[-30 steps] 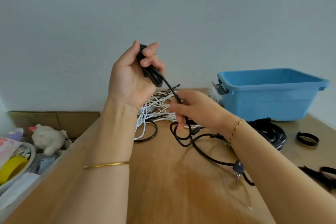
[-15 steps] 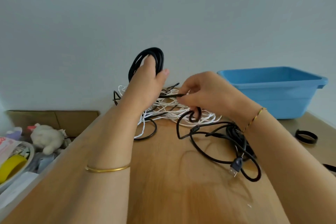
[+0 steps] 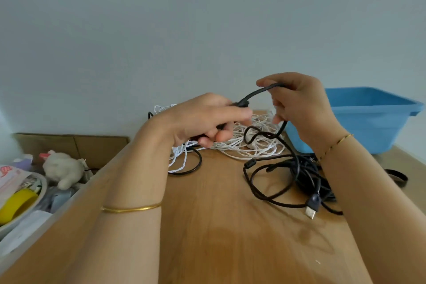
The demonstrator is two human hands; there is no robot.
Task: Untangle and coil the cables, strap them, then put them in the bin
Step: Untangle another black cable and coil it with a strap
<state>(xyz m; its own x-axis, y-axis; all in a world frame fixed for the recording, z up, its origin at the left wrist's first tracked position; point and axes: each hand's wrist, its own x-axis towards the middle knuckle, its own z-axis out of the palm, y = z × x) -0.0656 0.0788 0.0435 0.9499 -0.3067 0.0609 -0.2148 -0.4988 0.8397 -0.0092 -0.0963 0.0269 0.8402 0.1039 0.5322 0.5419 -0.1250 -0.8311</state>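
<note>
1. Black cable (image 3: 255, 93) starts at the left as a bunch gripped in the left hand (image 3: 202, 120). This hand is held low, back upward, over the far end of the table (image 3: 219, 237). Its fingers are curled round the bunch. How many turns it holds is hidden.
2. Under that hand lies a white cord (image 3: 251, 143) in a loose tangle, with one black loop poking out at its left edge.
3. Between the two hands the cable arches upward in a short free span. It looks light and limp with a slight spring, and its rubbery sheath should not slip. It would be best taken by the sheath just beyond the last turn, not by the plug.
4. The right hand (image 3: 302, 104) sits a little higher and near the left. Its thumb and forefinger pinch the top of the arch, and the cable drops out below its curled lower fingers.
5. From there the slack falls into open loops on the table and seemingly ends at a USB plug (image 3: 312, 208). These loops cross a thicker dark bundle (image 3: 306, 173), so they may snag when drawn in.
6. The blue bin (image 3: 373, 117) stands behind the right hand, and its inside is out of sight. A black strap (image 3: 398, 176) lies near it.
</note>
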